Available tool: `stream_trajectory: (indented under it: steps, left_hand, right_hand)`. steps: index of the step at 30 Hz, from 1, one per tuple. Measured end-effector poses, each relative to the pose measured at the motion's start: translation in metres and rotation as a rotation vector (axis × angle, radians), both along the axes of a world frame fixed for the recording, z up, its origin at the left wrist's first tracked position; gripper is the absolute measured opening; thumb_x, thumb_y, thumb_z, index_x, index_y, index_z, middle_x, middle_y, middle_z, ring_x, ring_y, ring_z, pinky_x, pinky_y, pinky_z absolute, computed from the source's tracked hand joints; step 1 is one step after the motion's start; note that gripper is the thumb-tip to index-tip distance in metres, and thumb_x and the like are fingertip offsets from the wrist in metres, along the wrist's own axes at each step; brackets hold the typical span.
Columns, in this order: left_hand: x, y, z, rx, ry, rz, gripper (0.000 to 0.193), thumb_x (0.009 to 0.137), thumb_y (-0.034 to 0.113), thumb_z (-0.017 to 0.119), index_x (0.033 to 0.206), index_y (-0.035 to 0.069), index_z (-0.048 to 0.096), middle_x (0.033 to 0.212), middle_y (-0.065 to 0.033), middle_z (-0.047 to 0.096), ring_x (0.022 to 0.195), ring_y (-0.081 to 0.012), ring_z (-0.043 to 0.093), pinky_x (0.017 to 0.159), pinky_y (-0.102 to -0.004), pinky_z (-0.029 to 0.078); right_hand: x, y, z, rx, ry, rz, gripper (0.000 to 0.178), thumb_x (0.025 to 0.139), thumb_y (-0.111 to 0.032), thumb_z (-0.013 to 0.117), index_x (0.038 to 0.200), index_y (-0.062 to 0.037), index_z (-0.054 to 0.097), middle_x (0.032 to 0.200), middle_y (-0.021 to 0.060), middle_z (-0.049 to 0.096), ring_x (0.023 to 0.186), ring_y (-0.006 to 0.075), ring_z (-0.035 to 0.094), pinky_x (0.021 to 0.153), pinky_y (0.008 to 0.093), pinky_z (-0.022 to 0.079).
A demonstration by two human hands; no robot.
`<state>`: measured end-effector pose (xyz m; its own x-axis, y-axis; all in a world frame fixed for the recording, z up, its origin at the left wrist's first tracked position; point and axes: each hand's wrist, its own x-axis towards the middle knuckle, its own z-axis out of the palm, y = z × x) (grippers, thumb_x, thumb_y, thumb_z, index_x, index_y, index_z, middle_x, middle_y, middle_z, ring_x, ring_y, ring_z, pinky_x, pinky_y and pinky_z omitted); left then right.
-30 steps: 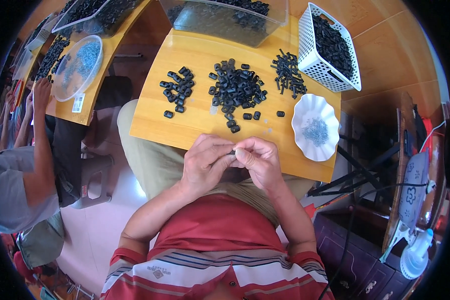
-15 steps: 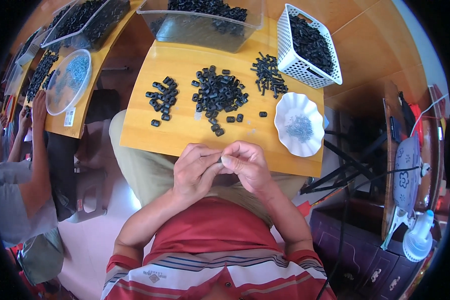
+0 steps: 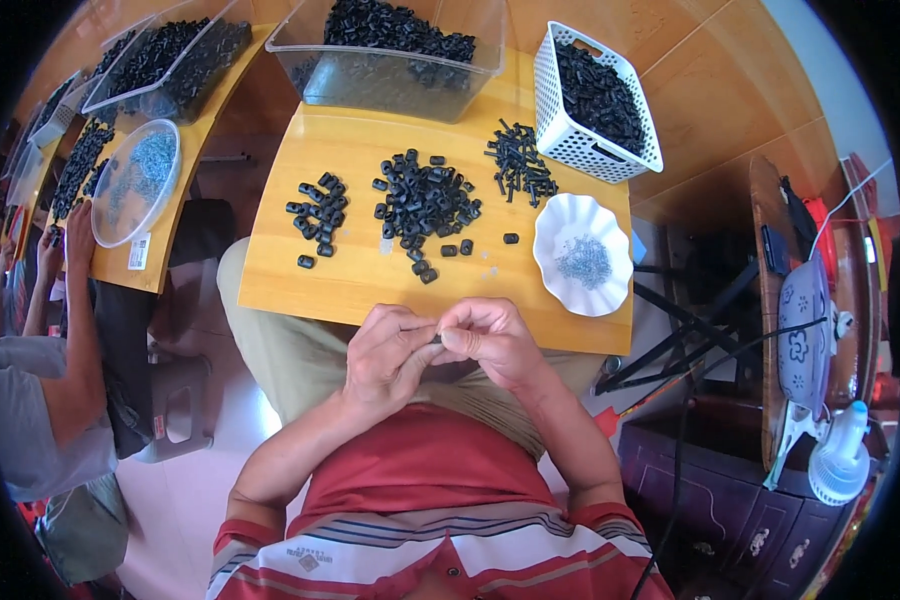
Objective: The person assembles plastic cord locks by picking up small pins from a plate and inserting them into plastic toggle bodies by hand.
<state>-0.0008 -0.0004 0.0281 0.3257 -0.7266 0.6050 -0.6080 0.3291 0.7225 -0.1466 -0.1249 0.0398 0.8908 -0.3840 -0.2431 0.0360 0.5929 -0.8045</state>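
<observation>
My left hand (image 3: 382, 355) and my right hand (image 3: 495, 342) meet just off the near edge of the table, fingertips pinched together. Between them is a small dark piece (image 3: 436, 339), mostly covered by the fingers, so its shape is hard to make out. Beyond my hands lies a heap of short black barrel-shaped parts (image 3: 425, 205), with a smaller group of the same parts (image 3: 317, 212) to its left. Thin black pegs with heads (image 3: 520, 165) are piled at the far right. A white wavy-edged bowl (image 3: 612, 222) holds tiny silvery pieces.
A clear plastic bin (image 3: 380, 98) of black parts stands at the table's far side, beside a full white perforated basket (image 3: 582, 152). On the left, another person (image 3: 80, 340) works at a second table (image 3: 135, 268). A small white fan (image 3: 840, 465) is at the right.
The view has shifted slightly, so the table's things appear a little lower and further left. Both hands keep their pinch, with only slight finger movement.
</observation>
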Motion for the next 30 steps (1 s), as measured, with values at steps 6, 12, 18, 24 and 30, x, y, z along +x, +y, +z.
stream_trajectory:
  steps: [6,12,18,24,30]
  left_hand:
    - [-0.001,0.002,0.002,0.012,0.024,-0.049,0.027,0.069,-0.002,0.081,0.096,-0.001,0.073,0.093,-0.0104,0.07,0.082,-0.0279,0.062,0.072,-0.036,0.051]
    - [-0.001,-0.001,0.004,0.021,0.037,-0.047,0.028,0.07,-0.002,0.081,0.097,0.0,0.074,0.093,-0.0098,0.07,0.081,-0.0267,0.062,0.073,-0.035,0.051]
    - [-0.004,-0.002,0.003,0.034,0.027,-0.01,0.032,0.072,0.0,0.081,0.103,0.0,0.073,0.1,-0.0115,0.07,0.085,-0.0274,0.064,0.077,-0.035,0.052]
    - [-0.008,0.001,-0.01,0.125,0.115,0.106,0.035,0.076,0.0,0.08,0.109,-0.002,0.07,0.109,-0.0164,0.07,0.091,-0.0299,0.066,0.081,-0.0356,0.054]
    - [-0.011,-0.003,-0.013,0.166,0.193,0.091,0.031,0.078,-0.002,0.078,0.108,-0.004,0.07,0.11,-0.018,0.069,0.095,-0.0298,0.068,0.08,-0.0342,0.056]
  right_hand:
    - [-0.002,-0.004,0.0,-0.048,0.011,0.067,0.01,0.094,-0.01,0.069,0.098,-0.0012,0.066,0.092,0.0068,0.069,0.083,0.0135,0.068,0.078,0.0286,0.058]
    - [0.003,0.0,-0.001,0.026,-0.033,0.018,0.017,0.093,-0.005,0.069,0.105,-0.0018,0.057,0.097,0.0075,0.067,0.087,0.015,0.068,0.079,0.0303,0.058]
    - [-0.003,-0.002,-0.002,-0.228,0.05,-0.059,0.016,0.092,-0.002,0.069,0.105,-0.0017,0.058,0.099,0.0065,0.066,0.09,0.012,0.065,0.08,0.028,0.056]
    - [-0.005,-0.11,0.064,-1.046,0.308,-0.682,0.005,0.089,-0.004,0.066,0.093,0.0,0.067,0.078,0.0023,0.066,0.068,0.0104,0.063,0.066,0.0244,0.052]
    - [-0.008,-0.218,0.08,-1.571,0.544,-0.855,0.029,0.09,-0.015,0.072,0.111,0.0049,0.069,0.085,0.0081,0.072,0.069,0.0124,0.064,0.065,0.0265,0.051]
